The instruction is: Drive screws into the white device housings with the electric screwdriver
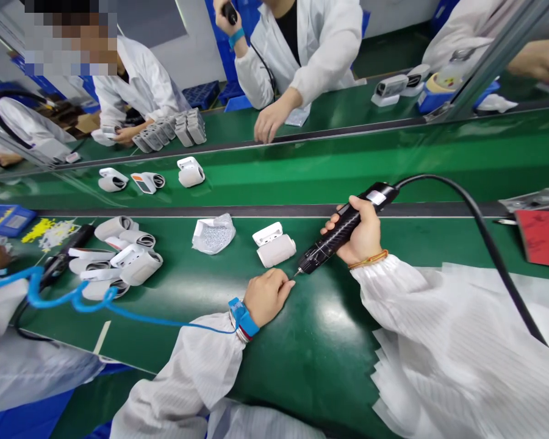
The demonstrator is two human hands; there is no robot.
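My right hand [363, 231] is wrapped round a black electric screwdriver [332, 241], which is tilted with its bit down to the left. The thin bit ends right at the fingertips of my left hand [266, 297]. Those fingers are pinched together low over the green bench; whatever is between them is too small to make out. A blue wrist strap [243, 317] with a coiled cord circles my left wrist. Just beyond both hands lies a white wrist blood pressure monitor [275, 245] with a rolled cuff. To its left, an open plastic bag [213, 234] holds many small screws.
Several cuffed monitors [139, 265] are piled at left, near another black screwdriver [57, 262] and a blue tray [7, 219]. More monitors [191, 172] rest on the green belt [274, 174]. White sheets [421, 353] and a red board [544, 238] lie at right. Co-workers sit opposite and at left.
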